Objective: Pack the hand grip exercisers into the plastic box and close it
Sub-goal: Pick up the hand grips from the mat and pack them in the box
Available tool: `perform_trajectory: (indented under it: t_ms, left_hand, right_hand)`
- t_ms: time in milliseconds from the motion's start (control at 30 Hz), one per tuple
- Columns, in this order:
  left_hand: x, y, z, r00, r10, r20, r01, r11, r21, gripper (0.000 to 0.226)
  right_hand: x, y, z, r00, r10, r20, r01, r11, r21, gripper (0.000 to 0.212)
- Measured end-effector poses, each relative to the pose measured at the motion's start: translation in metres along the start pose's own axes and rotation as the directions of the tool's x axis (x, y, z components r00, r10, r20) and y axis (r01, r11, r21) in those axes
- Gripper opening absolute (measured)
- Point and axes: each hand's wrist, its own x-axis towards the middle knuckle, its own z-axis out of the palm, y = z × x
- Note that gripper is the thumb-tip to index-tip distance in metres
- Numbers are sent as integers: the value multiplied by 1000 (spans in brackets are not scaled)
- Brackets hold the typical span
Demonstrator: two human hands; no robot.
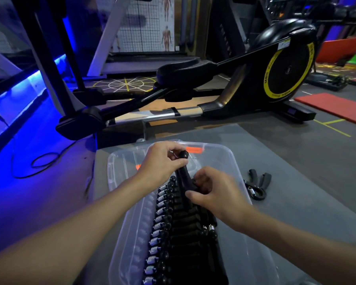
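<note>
Over the plastic box [233,161], exerciser [182,177] upright, knob uppermost, left hand [158,163] and right hand [216,194] fingers around it.

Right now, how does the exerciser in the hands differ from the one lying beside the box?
The held exerciser is over the plastic box; the loose exerciser lies outside it, on the grey mat. The left hand and right hand both grip the held exerciser; nothing touches the loose exerciser. The held one stands tilted up; the loose one lies flat. Both are black.

Black exercisers [181,221] (silver springs), clear box [232,159], red mat [337,106].
</note>
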Motion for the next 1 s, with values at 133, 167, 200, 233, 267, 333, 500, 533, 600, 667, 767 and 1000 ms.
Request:
perform_trajectory:
  t_ms: [133, 167, 200, 233, 267, 333, 500, 533, 600, 667, 767, 1000]
  left_hand:
    - [0, -14, 4, 1000, 15, -19, -14, 997, 74, 25]
    - [-1, -20, 3, 1000, 15, -2, -15, 996, 90, 24]
    - [-3, -28, 1, 1000, 12, 15, -13, 993, 117, 22]
    - [-4, -38, -2, 1000, 11, 26, -15, 985, 171, 21]
    - [-6, -47, -6, 999, 6, 36, -14, 971, 240, 23]
    - [-10, -60, -12, 997, -41, 60, 18, 941, 338, 32]
    - [-13, -69, -11, 992, -77, 97, 40, 939, 341, 44]
    - [-13, -68, -11, 993, -75, 95, 40, 941, 335, 43]
    - [-12, -69, -10, 993, -74, 94, 40, 946, 323, 43]
    - [-11, -70, -9, 992, -68, 105, 29, 939, 341, 47]
    - [-11, -73, -8, 992, -49, 116, 5, 936, 353, 56]
    - [-9, -74, -7, 994, -34, 108, -6, 936, 353, 62]
  right_hand:
    - [0, 7, 18, 983, 138, -120, -130, 989, 71, 16]
    - [0, 10, 23, 972, 183, -144, -169, 980, 105, 14]
    - [1, 13, 26, 960, 231, -161, -210, 968, 139, 13]
    - [1, 16, 29, 945, 279, -169, -252, 954, 162, 11]
    - [2, 19, 31, 933, 317, -170, -288, 942, 172, 9]
    - [2, 25, 33, 916, 365, -167, -337, 925, 174, 8]
    - [15, 49, 40, 847, 487, -211, -423, 860, 287, 8]
    - [19, 54, 41, 831, 517, -205, -432, 832, 348, 8]
    - [27, 61, 47, 798, 579, -169, -446, 755, 480, 8]
    - [31, 68, 56, 768, 626, -134, -454, 681, 574, 5]
    - [32, 80, 67, 772, 624, -126, -478, 698, 533, 9]
    - [35, 95, 69, 863, 476, -171, -447, 876, 184, 22]
